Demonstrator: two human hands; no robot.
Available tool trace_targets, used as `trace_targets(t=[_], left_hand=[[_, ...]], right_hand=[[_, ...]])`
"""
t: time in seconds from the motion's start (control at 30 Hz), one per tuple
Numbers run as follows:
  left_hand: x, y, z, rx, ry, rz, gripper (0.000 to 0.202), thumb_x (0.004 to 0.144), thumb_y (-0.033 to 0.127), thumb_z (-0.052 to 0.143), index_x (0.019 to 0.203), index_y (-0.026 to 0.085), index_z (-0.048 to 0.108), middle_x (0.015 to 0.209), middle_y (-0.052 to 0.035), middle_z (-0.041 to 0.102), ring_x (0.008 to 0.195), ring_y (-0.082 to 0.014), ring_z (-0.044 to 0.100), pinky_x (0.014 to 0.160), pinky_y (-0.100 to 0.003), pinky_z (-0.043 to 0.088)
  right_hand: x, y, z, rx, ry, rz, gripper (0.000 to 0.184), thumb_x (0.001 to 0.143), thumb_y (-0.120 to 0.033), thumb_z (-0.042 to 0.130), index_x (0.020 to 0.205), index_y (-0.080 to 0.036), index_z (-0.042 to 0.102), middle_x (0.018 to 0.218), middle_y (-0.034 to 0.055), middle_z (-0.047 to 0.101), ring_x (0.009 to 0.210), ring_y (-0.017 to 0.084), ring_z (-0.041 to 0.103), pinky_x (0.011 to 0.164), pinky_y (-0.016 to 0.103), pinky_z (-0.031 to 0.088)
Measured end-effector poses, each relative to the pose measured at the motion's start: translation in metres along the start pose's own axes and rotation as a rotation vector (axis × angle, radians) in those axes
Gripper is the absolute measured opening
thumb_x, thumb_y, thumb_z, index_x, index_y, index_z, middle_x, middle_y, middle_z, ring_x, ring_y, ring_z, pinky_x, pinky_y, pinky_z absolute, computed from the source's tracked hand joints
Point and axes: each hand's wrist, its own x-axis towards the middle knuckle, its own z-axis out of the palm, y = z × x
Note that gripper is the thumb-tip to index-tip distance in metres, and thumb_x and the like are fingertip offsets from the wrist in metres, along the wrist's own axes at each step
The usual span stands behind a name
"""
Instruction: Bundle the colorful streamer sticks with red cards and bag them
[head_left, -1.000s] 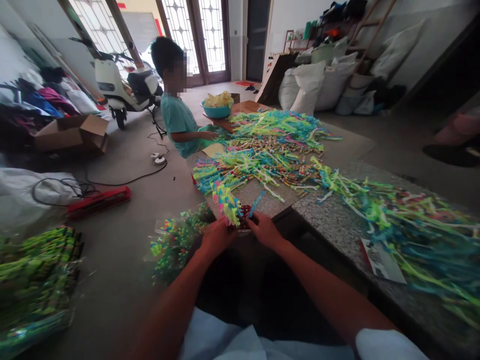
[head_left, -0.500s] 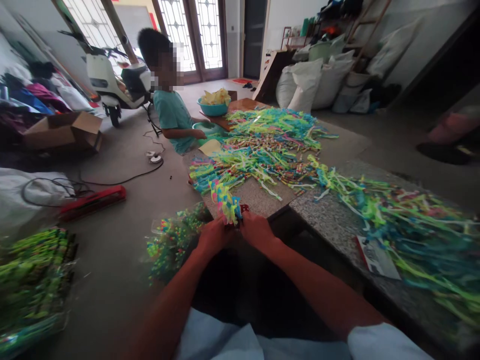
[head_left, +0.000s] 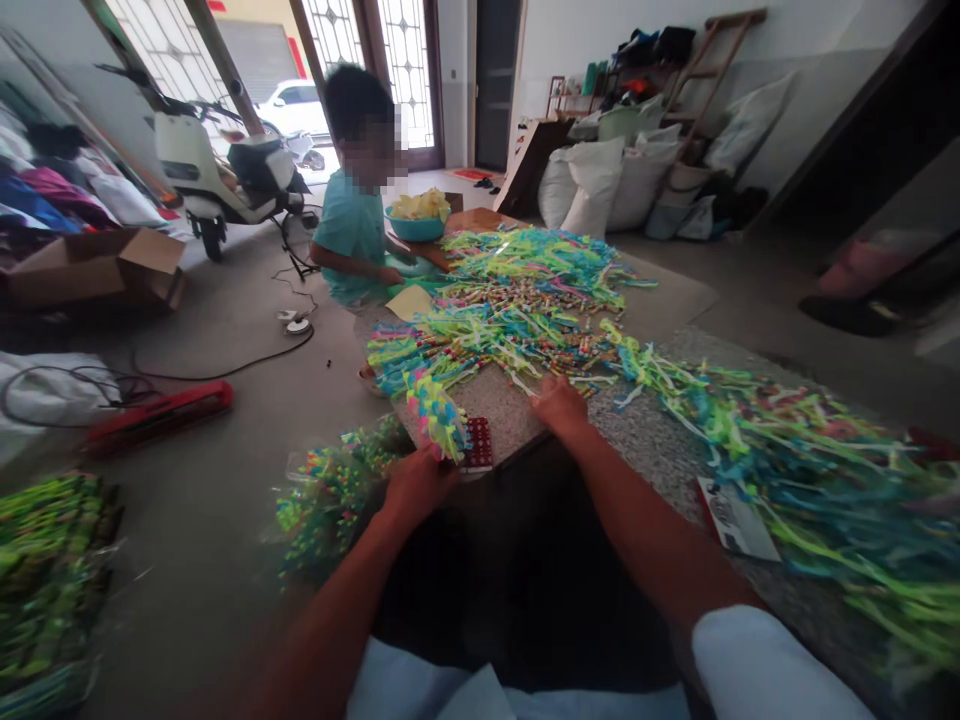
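Note:
My left hand [head_left: 415, 482] is closed on a bundle of pink, yellow and blue tasselled strips [head_left: 435, 412] at the near edge of the granite table [head_left: 502, 410], beside a small red dotted card [head_left: 478, 443]. My right hand [head_left: 559, 404] reaches forward onto the table and rests at the edge of the big heap of bright green, blue and yellow strips [head_left: 517, 320]. Its fingers are mostly hidden among the strips, so what they grip is unclear.
A person in a teal shirt [head_left: 349, 235] sits at the table's far left by a blue bowl [head_left: 416, 222]. A clear bag of strips [head_left: 334, 490] lies on the floor below my left hand. A scooter [head_left: 217, 170], cardboard box [head_left: 97, 265], cables and sacks [head_left: 600, 185] surround.
My right hand has left the bundle and moved forward and right to the strip heap. My left hand stays on the bundle. The red card now shows on the table.

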Motion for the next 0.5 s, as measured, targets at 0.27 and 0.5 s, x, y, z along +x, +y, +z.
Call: trace_targets(t=[0.27,0.5], left_hand=[[0.000,-0.001,0.002,-0.046,0.011,-0.007,0.023,0.091,0.031,0.061,0.109,0.022,0.071,0.108,-0.0071,0.075,0.102,-0.0229,0.071,0.084,-0.027,0.048],[0.001,-0.003,0.003,-0.037,0.004,0.000,0.022,0.092,0.033,0.060,0.109,0.022,0.070,0.108,-0.0080,0.075,0.103,-0.0236,0.072,0.084,-0.028,0.049]], right_hand=[[-0.032,0.001,0.027,0.098,-0.155,-0.331,0.029,0.099,-0.040,0.057,0.104,-0.018,0.076,0.111,0.0133,0.073,0.101,0.023,0.067,0.086,0.029,0.047],[0.002,-0.015,0.022,0.129,-0.079,-0.431,0.040,0.104,-0.024,0.040,0.134,-0.018,0.066,0.127,0.0130,0.068,0.101,0.020,0.065,0.086,0.028,0.046]])
